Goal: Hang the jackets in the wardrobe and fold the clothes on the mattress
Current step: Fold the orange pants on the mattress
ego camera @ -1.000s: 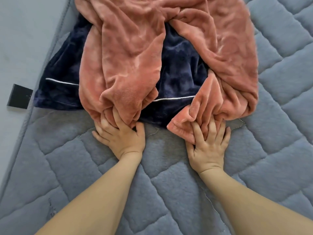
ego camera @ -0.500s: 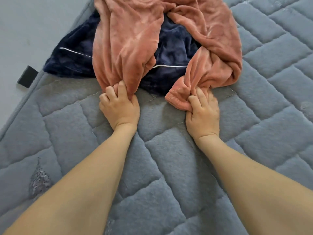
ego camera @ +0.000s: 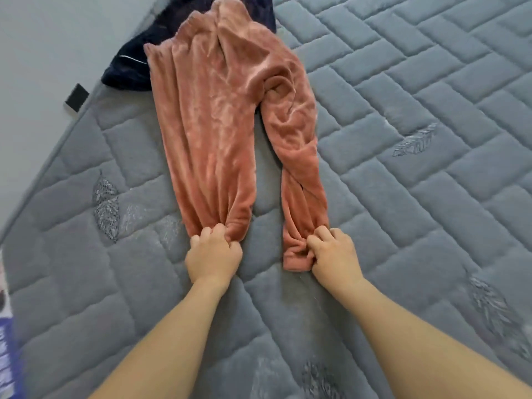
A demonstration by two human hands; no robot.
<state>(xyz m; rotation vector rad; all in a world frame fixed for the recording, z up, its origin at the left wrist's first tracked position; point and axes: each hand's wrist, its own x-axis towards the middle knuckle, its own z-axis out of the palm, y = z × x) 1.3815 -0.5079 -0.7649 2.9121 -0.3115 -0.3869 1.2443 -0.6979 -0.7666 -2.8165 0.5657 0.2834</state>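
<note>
Step in hand: laying the pink trousers [ego camera: 213,116] out flat on the mattress [ego camera: 417,197], ahead of any fold.
Pink trousers: stretched lengthwise, waist toward 12 o'clock, both leg ends toward 6 o'clock; the left leg lies fairly smooth, the right leg is twisted and rumpled.
Left hand [ego camera: 213,254]: fingers curled tight, bunching the hem of the left leg.
Right hand [ego camera: 334,254]: fingers curled round the hem of the right leg, which crumples beside it at 9 o'clock.
Navy garment [ego camera: 129,73]: in a heap at 11 o'clock by the mattress edge, partly under the trousers' waist, not folded.
Done so far: by my reckoning nothing is folded yet; the trousers are only drawn out straight.
Left to do: smooth the right leg, fold the trousers, then fold the navy garment.
Jackets and wardrobe: neither is in sight from here, so I cannot tell how that half stands.
</note>
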